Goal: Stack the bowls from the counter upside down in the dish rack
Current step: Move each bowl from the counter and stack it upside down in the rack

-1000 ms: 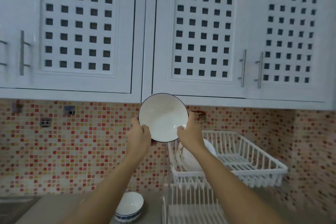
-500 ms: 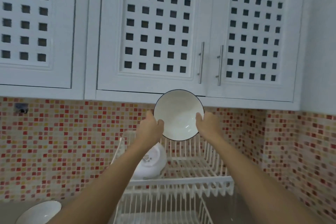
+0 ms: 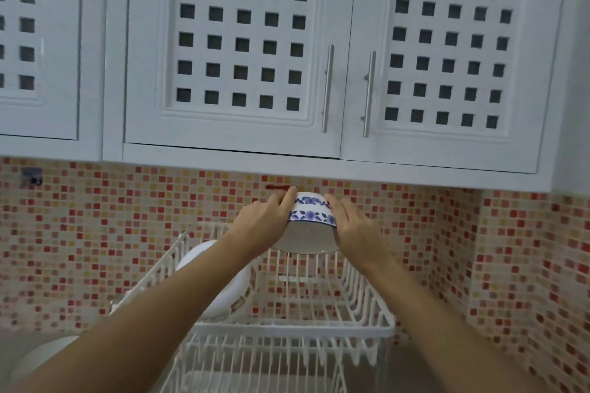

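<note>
I hold a white bowl with a blue flower band (image 3: pixel 311 223) upside down, rim facing down, above the far end of the white wire dish rack (image 3: pixel 293 327). My left hand (image 3: pixel 265 222) grips its left side and my right hand (image 3: pixel 352 226) its right side. Another white bowl (image 3: pixel 217 284) leans upside down in the rack's upper tier at the left, partly hidden by my left forearm. A further white bowl (image 3: pixel 41 357) sits on the counter at the lower left, blurred and partly hidden.
White lattice cabinets (image 3: pixel 242 41) with metal handles hang low, just above the held bowl. A red and orange mosaic tile wall (image 3: pixel 127 233) stands behind the rack. The rack has a lower tier (image 3: pixel 255 370) beneath the upper one.
The bowl has turned from facing me with its inside to rim-down, and both hands have lowered it toward the upper tier. The view has moved closer to the rack.
</note>
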A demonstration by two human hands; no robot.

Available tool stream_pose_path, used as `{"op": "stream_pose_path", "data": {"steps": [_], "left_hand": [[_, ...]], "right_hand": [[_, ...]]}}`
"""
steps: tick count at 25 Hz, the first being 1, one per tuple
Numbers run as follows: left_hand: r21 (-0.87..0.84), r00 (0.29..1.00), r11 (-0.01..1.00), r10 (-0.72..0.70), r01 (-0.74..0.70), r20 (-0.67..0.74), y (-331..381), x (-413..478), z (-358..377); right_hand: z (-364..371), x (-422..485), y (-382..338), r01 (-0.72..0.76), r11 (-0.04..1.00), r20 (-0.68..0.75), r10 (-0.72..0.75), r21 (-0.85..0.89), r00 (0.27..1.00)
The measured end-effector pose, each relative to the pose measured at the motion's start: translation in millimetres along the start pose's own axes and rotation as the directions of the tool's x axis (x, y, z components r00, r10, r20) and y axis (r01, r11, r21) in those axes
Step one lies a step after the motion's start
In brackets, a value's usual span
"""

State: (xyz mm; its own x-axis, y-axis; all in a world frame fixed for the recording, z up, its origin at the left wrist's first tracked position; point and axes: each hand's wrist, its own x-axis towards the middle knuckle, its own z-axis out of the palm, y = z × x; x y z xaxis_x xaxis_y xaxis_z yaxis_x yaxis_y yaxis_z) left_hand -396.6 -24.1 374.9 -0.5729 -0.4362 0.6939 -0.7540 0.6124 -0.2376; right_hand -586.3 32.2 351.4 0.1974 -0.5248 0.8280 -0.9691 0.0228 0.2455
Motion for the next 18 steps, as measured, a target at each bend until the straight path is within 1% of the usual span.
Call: {"op": "stream_pose_path", "data": {"steps": [1,2,3,4,5,6,8,9,10,12,13,14,15,16,17,18], "left_hand": [[0.015,1.000,1.000,0.028,-0.028,-0.013,0.0,-1.6,5.6],[0.022,0.997,0.998,0.063,-0.062,-0.037,-0.8,-4.8,12.8],[0.033,0.993,0.994,0.108,-0.107,-0.049,-1.5,-9.1,19.2],[0.062,0.987,0.987,0.151,-0.148,-0.048,-2.8,-13.1,25.7],[0.103,0.981,0.978,0.185,-0.179,-0.051,-3.9,-16.0,31.2],[0.133,0.974,0.969,0.217,-0.207,-0.068,-4.2,-18.0,36.2],[0.142,0.960,0.957,0.267,-0.254,-0.083,-1.1,-22.5,42.8],[0.142,0.960,0.954,0.274,-0.262,-0.067,1.0,-25.1,44.5],[0.135,0.961,0.955,0.272,-0.264,-0.048,2.8,-27.0,45.3],[0.051,0.970,0.969,0.241,-0.241,-0.001,6.7,-28.2,43.4],[-0.038,0.978,0.978,0.206,-0.204,0.028,7.3,-25.9,40.2],[-0.120,0.980,0.980,0.170,-0.158,0.103,6.2,-23.1,36.6],[-0.206,0.965,0.972,0.153,-0.109,0.213,6.1,-20.7,32.6],[-0.275,0.933,0.960,0.149,-0.057,0.326,7.0,-18.9,29.5],[-0.306,0.900,0.952,0.151,-0.020,0.409,9.0,-17.7,27.2],[-0.316,0.882,0.949,0.154,-0.006,0.445,11.0,-17.2,27.3]], "right_hand": [[-2.8,0.3,4.4,0.008,0.998,0.039,-0.010,0.068,0.999],[-7.3,0.8,9.7,0.012,0.985,0.106,-0.030,0.172,0.994],[-12.0,0.9,16.4,-0.012,0.958,0.231,-0.057,0.287,0.971],[-16.8,2.1,21.4,-0.059,0.926,0.371,-0.090,0.372,0.924],[-21.5,3.5,24.0,-0.108,0.903,0.491,-0.123,0.416,0.862],[-23.2,4.7,25.9,-0.151,0.885,0.569,-0.145,0.440,0.809],[-22.3,6.2,27.0,-0.233,0.856,0.658,-0.154,0.462,0.737],[-20.5,6.8,26.7,-0.262,0.847,0.684,-0.152,0.462,0.714],[-19.5,7.2,26.3,-0.270,0.843,0.688,-0.153,0.466,0.710],[-17.2,4.9,26.2,-0.251,0.845,0.657,-0.147,0.472,0.739],[-15.6,1.8,26.9,-0.228,0.851,0.626,-0.142,0.473,0.767],[-13.9,-1.4,27.6,-0.198,0.864,0.594,-0.137,0.463,0.793],[-11.7,-4.5,28.9,-0.162,0.883,0.566,-0.133,0.441,0.814],[-8.0,-7.1,30.3,-0.127,0.900,0.544,-0.135,0.416,0.828],[-3.8,-9.1,31.1,-0.097,0.913,0.526,-0.140,0.397,0.839],[0.4,-11.1,31.5,-0.069,0.922,0.512,-0.148,0.381,0.846]]}}
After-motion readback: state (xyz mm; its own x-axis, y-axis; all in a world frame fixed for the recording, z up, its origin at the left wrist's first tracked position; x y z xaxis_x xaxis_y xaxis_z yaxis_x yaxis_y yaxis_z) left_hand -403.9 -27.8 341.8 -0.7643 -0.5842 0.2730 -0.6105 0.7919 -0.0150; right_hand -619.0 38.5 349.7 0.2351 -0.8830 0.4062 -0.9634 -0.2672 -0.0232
